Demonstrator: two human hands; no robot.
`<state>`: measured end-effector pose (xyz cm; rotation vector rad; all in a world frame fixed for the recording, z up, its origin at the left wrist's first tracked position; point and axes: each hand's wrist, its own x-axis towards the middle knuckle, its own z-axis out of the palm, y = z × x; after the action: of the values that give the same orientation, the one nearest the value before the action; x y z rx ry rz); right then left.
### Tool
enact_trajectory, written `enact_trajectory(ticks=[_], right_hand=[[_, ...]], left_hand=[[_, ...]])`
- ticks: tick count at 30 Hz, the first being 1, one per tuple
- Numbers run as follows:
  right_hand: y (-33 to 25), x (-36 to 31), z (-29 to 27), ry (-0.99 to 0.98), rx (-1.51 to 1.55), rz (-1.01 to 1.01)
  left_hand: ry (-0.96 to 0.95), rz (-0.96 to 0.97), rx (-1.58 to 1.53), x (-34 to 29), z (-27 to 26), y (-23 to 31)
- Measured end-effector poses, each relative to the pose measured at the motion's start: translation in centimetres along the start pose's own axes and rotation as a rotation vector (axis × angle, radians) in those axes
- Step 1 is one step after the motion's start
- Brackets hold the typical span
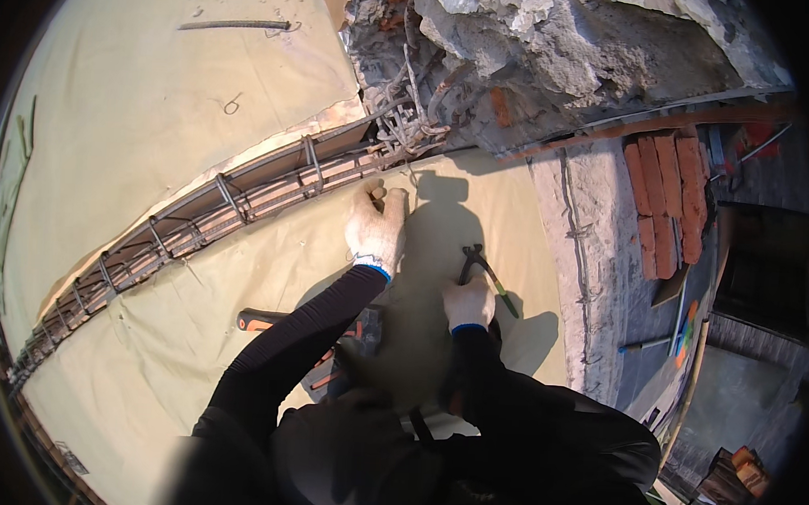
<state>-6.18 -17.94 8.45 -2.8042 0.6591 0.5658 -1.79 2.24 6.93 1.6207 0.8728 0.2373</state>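
Nearest you, on your side of the long, dark steel rebar cage (231,200), your dark left sleeve (304,328) crosses an orange-and-black tool handle (259,320) and hides part of the shadowed gear beside it. Well short of the cage's right end, your white-gloved right hand (470,304) is curled round 1 handle of the black-and-green metal pincers (493,280); the other handle stands out bare. Closer to that end, your white-gloved left hand (377,229) has its fingers bent; I cannot tell whether they pinch anything. A tangle of bent grey wire (410,131) crowds the end, its strands hard to separate. Right of the cage sit stacked red bricks (669,196); past its end, jagged grey concrete (566,56) blocks the way. The cage's left end fades into the dark rim. Beyond the cage lies 1 thin dark rod (234,26).
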Motion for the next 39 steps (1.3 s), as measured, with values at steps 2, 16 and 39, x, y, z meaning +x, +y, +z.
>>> enact_trajectory(ticks=[2,16,39], right_hand=[[-1.0,-0.4,-2.4,0.051,0.008,-0.081],[-10.8,1.9,-24.8,-0.813,0.374,-0.432],[-11.9,7.9,-9.3,-1.113,1.295,0.138]], left_hand=[[0.060,0.444,0.046,-2.2,-1.7,1.4],[-1.019,-0.231,-0.129,-3.6,-9.6,9.5],[-0.929,-0.591,-0.294,5.9,-9.3,5.1]])
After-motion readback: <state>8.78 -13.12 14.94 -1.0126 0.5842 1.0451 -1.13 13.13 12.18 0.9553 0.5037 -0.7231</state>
